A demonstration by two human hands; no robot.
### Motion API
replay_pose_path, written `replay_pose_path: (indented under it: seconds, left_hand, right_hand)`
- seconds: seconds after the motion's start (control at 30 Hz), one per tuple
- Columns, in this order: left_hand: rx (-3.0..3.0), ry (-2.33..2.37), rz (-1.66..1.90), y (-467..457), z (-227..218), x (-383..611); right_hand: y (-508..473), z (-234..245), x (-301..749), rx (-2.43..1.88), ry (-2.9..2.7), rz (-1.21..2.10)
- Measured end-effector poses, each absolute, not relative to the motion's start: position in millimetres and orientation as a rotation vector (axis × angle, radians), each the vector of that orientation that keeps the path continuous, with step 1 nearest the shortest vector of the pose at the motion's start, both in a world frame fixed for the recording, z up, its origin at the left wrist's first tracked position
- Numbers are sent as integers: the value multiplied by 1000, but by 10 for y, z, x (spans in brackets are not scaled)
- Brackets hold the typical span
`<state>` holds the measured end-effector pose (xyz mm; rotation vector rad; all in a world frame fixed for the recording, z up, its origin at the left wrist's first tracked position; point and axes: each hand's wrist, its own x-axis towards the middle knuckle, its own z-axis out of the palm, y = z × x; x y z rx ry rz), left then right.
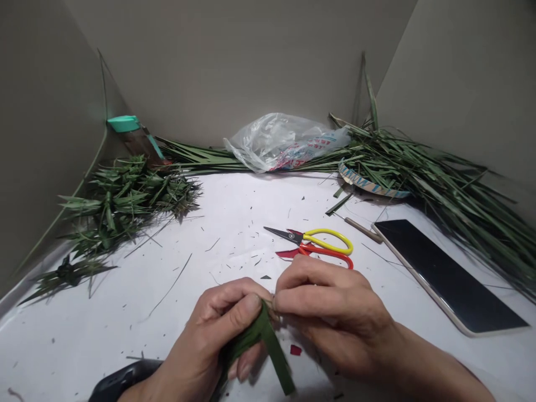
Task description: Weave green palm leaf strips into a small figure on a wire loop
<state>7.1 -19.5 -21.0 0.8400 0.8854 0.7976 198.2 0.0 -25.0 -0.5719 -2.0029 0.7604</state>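
Observation:
Near the front of the white table, my left hand (220, 321) is closed around green leaf strips (274, 354), its thumb pressing on top of a fold. One flat strip hangs down to the right with a square-cut end. My right hand (335, 312) meets it at the fold, thumb and forefinger pinched together. What lies between those fingertips is too small and covered to make out. Just beyond the right knuckles lie scissors (292, 236) with one yellow and one red-orange handle. A small red scrap (295, 350) rests on the table below the hands.
Woven leaf pieces (109, 209) pile up at left, before a teal-lidded bottle (136, 142). A clear plastic bag (276, 142) and long leaves (419, 167) line the back. A brown-handled tool (362, 229) and a dark-screened phone (444, 273) lie at right.

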Motion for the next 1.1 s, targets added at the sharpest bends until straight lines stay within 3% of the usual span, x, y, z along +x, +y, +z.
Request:
replay_pose_path:
  seconds: [0.37,0.43,0.6,0.8,0.9,1.1]
  left_hand:
    - [934,959,852,-202,-186,25]
    - [933,967,872,-199,-184,21]
    - [931,1004,959,-174,-138,42]
    - [914,1070,986,-126,-121,36]
    - [926,1064,965,-113,-138,22]
    - [973,991,943,-125,-192,30]
  right_hand:
    - [-30,-263,1952,-630,-1953,682]
    - [-27,-232,1928,-785,-1835,824]
    - [-51,-118,1858,-1051,-1741,1566]
    - [-74,-136,1775,-1034,-1514,1890]
    - [-69,-164,1786,-945,-1475,1898]
    - [-59,-210,1807,-1056,-1580,1592]
